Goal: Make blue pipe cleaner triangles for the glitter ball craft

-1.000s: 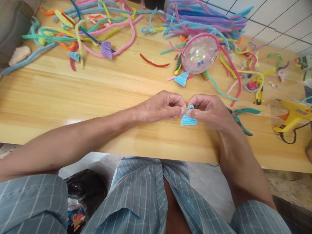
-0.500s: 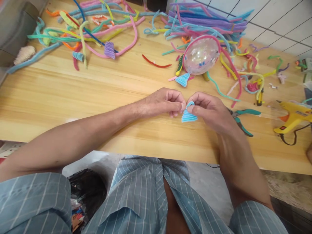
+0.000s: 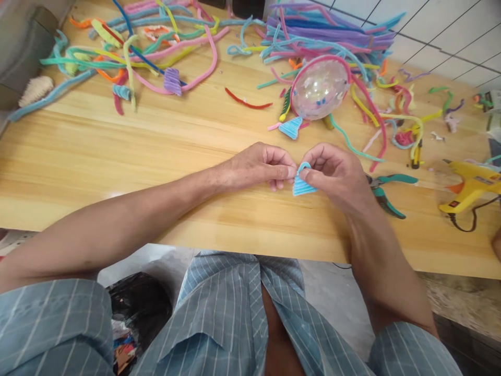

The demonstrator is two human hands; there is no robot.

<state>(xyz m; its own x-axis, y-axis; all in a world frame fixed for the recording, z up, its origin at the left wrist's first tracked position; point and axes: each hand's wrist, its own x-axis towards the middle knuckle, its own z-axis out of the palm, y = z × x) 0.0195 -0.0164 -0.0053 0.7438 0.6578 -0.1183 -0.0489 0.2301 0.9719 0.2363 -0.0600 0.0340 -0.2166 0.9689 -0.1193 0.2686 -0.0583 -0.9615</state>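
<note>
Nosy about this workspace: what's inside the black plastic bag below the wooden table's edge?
Mixed-colour scraps, including blue and orange, show inside the black plastic bag; exactly what is unclear. The striped grey-blue sleeve hides the bag's left side, and lower contents are covered.

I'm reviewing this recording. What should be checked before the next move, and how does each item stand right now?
1. Light-blue pipe-cleaner piece gripped: ok, pinched between the right hand's thumb and fingers.
2. Left hand also gripping it: cannot tell; its fingertips are at the piece's left edge, contact too small to make out.
3. Pliers fully in view: not ok, their head is partly hidden by the right arm.
4. Yellow glue gun apart from both hands: ok, toward the table's right end.
5. Glue gun hot: cannot tell.
</note>
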